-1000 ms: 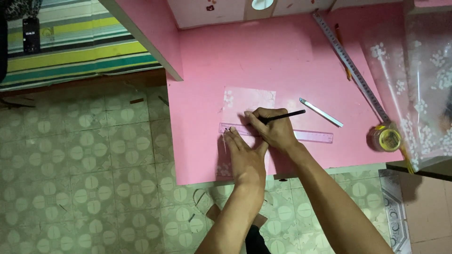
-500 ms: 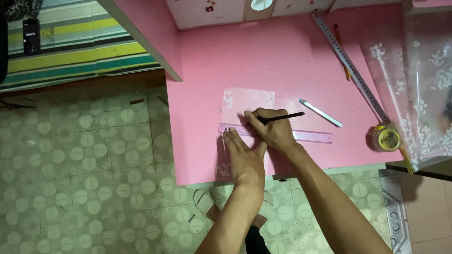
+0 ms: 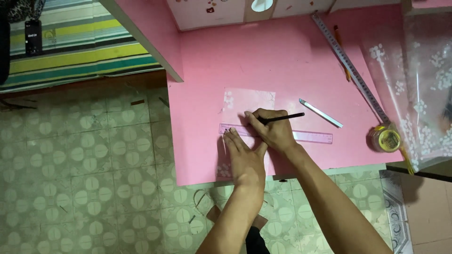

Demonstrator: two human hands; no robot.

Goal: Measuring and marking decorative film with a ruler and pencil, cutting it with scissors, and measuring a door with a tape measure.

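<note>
Clear pinkish plastic ruler (image 3: 301, 136) lies left-right on the glossy pink desk (image 3: 282, 66). Left hand (image 3: 245, 157) presses it, fingers spread flat. Right hand (image 3: 273, 129) pinches a thin black pen (image 3: 285, 116) pointing right.

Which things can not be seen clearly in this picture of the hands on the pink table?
- Pen tip, head view: hidden behind the right hand.
- Middle of the clear ruler, head view: covered by both hands.
- Lower part of the thin clear sheet, head view: under the left hand.
- Tape roll, head view: too small to show details.
- Long metal ruler, head view: markings too small.
</note>
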